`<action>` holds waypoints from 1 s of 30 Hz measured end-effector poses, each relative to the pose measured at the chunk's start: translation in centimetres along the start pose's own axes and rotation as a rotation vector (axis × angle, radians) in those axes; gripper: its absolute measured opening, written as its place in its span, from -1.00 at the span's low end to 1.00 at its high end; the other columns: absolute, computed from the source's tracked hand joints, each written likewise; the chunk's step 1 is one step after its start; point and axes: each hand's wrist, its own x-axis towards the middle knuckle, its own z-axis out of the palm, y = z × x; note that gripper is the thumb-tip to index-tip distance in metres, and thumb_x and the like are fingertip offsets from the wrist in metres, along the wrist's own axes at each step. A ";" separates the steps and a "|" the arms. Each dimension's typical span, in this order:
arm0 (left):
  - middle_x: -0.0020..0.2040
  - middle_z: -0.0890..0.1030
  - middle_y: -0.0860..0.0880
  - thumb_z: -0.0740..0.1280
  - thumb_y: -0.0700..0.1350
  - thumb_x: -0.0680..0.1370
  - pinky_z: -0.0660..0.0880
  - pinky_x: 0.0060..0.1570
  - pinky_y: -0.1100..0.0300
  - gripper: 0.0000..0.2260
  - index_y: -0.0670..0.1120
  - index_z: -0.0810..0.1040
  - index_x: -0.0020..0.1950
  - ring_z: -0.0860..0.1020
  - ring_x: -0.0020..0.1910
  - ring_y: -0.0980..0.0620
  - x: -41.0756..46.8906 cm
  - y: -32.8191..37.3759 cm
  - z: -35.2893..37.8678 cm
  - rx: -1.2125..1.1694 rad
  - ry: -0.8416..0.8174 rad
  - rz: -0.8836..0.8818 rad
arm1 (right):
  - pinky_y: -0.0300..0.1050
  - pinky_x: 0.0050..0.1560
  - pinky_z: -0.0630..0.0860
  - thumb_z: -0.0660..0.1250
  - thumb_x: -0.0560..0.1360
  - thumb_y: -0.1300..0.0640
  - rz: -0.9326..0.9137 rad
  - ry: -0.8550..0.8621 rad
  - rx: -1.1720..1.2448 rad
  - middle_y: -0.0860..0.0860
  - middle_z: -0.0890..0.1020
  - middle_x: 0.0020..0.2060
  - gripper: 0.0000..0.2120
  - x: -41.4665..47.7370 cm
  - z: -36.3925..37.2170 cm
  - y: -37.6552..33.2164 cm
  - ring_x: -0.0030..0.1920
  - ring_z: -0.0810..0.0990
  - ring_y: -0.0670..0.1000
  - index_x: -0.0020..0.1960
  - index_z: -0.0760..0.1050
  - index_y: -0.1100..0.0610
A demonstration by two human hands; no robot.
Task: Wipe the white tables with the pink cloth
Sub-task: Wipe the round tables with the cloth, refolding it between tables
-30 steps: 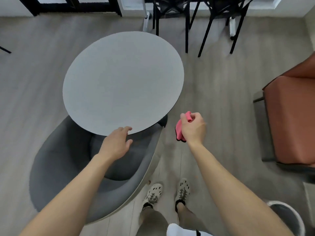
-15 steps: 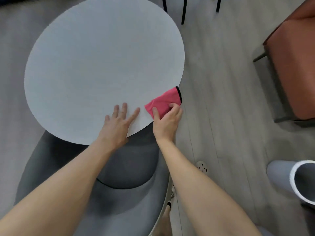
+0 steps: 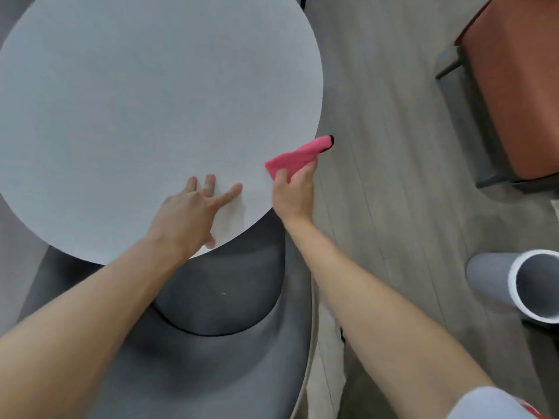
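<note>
Against a second ago: my right hand (image 3: 292,192) is no longer out over the floor with the rag bunched up. It sits at the right rim of the round white tabletop (image 3: 121,116), roughly where it was half a second ago. Since then the pink cloth (image 3: 298,155) has slid outward. Its black-trimmed tip now pokes past the rim over the pale grey wood-plank floor (image 3: 378,146), and only its near corner lies on the tabletop. My right fingers (image 3: 309,168) are curled round the cloth, thumb on top, gripping it. My left hand (image 3: 187,216) stays flat on the tabletop by the front rim, its fingers straight and spread, holding nothing (a second ago it only touched the rim). The view has closed in, so the tabletop fills more of the frame.

Materials: the tabletop is matte and finely speckled, a flat disc with a thin edge. The cloth is soft and folded, tapering to a narrow end. Under the tabletop is a dark grey upholstered tub chair (image 3: 211,343) with a rounded seat cushion and a curved back. Far right is a boxy rust-brown cushioned seat (image 3: 514,86) on a dark frame. Lower right is a smooth grey cylindrical bin with a thick white rim (image 3: 487,273) (material unclear).
</note>
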 end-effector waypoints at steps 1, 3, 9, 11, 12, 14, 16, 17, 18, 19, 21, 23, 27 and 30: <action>0.70 0.13 -0.08 0.62 -0.06 0.48 0.60 0.17 -0.09 0.14 0.32 -0.18 0.73 0.25 0.57 -0.16 0.0 0.0 0.1 -0.002 0.007 -0.002 | -0.17 0.05 0.35 0.23 0.64 0.12 0.043 0.009 -0.012 0.18 0.56 0.42 -0.43 3.0 -0.4 -0.9 0.34 0.58 0.21 0.61 0.22 0.21; 0.70 0.14 -0.08 0.63 -0.07 0.48 0.59 0.16 -0.09 0.15 0.31 -0.17 0.73 0.27 0.56 -0.16 0.0 0.1 0.3 -0.012 0.019 -0.006 | -0.10 0.00 0.35 0.19 0.68 0.01 0.127 0.035 0.000 0.14 0.62 0.34 -0.52 7.5 -0.7 -2.6 0.28 0.62 0.20 0.55 0.31 0.17; 0.75 0.04 -0.09 0.61 -0.08 0.49 0.59 0.27 -0.11 0.16 0.33 -0.21 0.72 0.13 0.68 -0.18 0.0 0.4 0.0 -0.045 -0.016 -0.036 | -0.15 0.35 0.50 0.14 0.77 -0.02 0.072 0.153 0.077 0.19 0.44 0.57 -0.38 -4.2 3.2 -0.1 0.46 0.51 0.13 0.74 0.05 0.13; 0.76 0.03 -0.08 0.62 -0.06 0.50 0.60 0.27 -0.10 0.16 0.33 -0.22 0.72 0.10 0.70 -0.17 -0.1 0.5 -0.1 -0.043 -0.030 -0.034 | -0.39 0.55 0.19 0.15 0.78 0.12 0.019 -0.025 0.011 0.20 0.04 0.75 -0.27 -9.4 2.9 0.8 0.66 0.18 0.08 0.77 -0.23 0.17; 0.76 0.02 -0.08 0.62 -0.06 0.50 0.60 0.28 -0.10 0.16 0.33 -0.23 0.72 0.09 0.71 -0.17 -0.1 0.5 0.0 -0.046 -0.029 -0.034 | -0.33 0.62 0.13 0.15 0.76 0.17 -0.025 -0.078 -0.010 0.19 -0.09 0.76 -0.23 -9.7 2.5 0.8 0.71 0.07 0.11 0.76 -0.30 0.15; 0.77 0.00 -0.08 0.60 -0.11 0.51 0.57 0.33 -0.12 0.15 0.34 -0.23 0.72 0.06 0.73 -0.18 -0.1 0.5 0.1 -0.063 -0.033 -0.047 | 0.00 0.71 0.16 0.14 0.66 0.18 -0.089 -0.065 -0.047 0.20 -0.18 0.75 -0.17 -6.2 2.0 0.2 0.74 -0.01 0.20 0.77 -0.28 0.06; 0.78 -0.03 -0.08 0.58 -0.17 0.53 0.53 0.39 -0.13 0.15 0.35 -0.24 0.71 0.02 0.75 -0.18 -0.2 0.5 0.1 -0.075 -0.048 -0.056 | 0.10 0.72 0.12 0.12 0.61 0.07 -0.132 0.029 -0.104 0.24 -0.15 0.75 -0.20 0.0 1.3 -1.3 0.75 -0.02 0.23 0.79 -0.09 0.04; 0.78 -0.04 -0.07 0.57 -0.19 0.54 0.52 0.41 -0.13 0.15 0.36 -0.25 0.71 0.00 0.75 -0.17 -0.2 0.6 0.1 -0.080 -0.052 -0.062 | 0.08 0.71 0.13 0.11 0.64 0.00 -0.154 0.045 -0.136 0.22 -0.12 0.75 -0.26 2.8 0.7 -2.1 0.74 0.00 0.22 0.79 0.01 0.02; 0.79 -0.05 -0.06 0.56 -0.19 0.54 0.52 0.41 -0.13 0.15 0.36 -0.25 0.71 0.00 0.75 -0.17 -0.2 0.6 0.1 -0.084 -0.052 -0.064 | 0.07 0.68 0.18 0.10 0.69 -0.06 -0.176 0.054 -0.159 0.18 -0.09 0.76 -0.34 4.9 0.4 -2.6 0.74 0.05 0.19 0.78 0.10 -0.01; 0.79 -0.04 -0.06 0.57 -0.19 0.54 0.52 0.41 -0.12 0.15 0.36 -0.25 0.71 -0.01 0.75 -0.17 -0.2 0.5 0.2 -0.088 -0.051 -0.063 | 0.07 0.63 0.28 0.10 0.75 -0.08 -0.196 0.069 -0.164 0.13 -0.05 0.77 -0.41 6.1 0.2 -2.9 0.73 0.10 0.16 0.76 0.17 -0.03; 0.79 -0.04 -0.05 0.58 -0.20 0.52 0.51 0.42 -0.13 0.16 0.37 -0.24 0.71 -0.01 0.76 -0.17 -0.2 0.4 0.3 -0.105 -0.050 -0.056 | 0.06 0.53 0.44 0.14 0.80 -0.01 -0.224 0.140 -0.142 0.08 0.00 0.77 -0.48 5.5 0.7 -2.3 0.71 0.20 0.12 0.74 0.23 -0.04; 0.79 -0.03 -0.04 0.58 -0.20 0.52 0.50 0.43 -0.13 0.16 0.37 -0.23 0.71 -0.02 0.76 -0.17 -0.2 0.4 0.5 -0.119 -0.046 -0.061 | 0.00 0.53 0.45 0.16 0.80 0.06 -0.212 0.181 -0.093 0.08 -0.04 0.78 -0.45 0.9 1.8 -0.6 0.71 0.20 0.13 0.76 0.15 -0.01; 0.78 -0.02 -0.05 0.60 -0.16 0.51 0.52 0.41 -0.13 0.16 0.36 -0.23 0.71 -0.01 0.76 -0.18 -0.2 0.4 0.6 -0.105 -0.047 -0.063 | -0.26 0.58 0.26 0.13 0.81 0.08 -0.194 -0.046 -0.100 -0.01 -0.26 0.76 -0.30 -9.9 2.6 3.0 0.76 -0.02 0.03 0.78 -0.21 -0.01; 0.79 -0.03 -0.04 0.59 -0.18 0.52 0.50 0.43 -0.14 0.16 0.37 -0.23 0.71 -0.01 0.76 -0.18 -0.1 0.5 0.7 -0.095 -0.039 -0.068 | -0.17 0.67 0.16 0.11 0.78 0.09 -0.146 -0.083 -0.044 0.12 -0.10 0.77 -0.26 -7.5 2.3 3.0 0.76 0.03 0.06 0.77 -0.27 0.13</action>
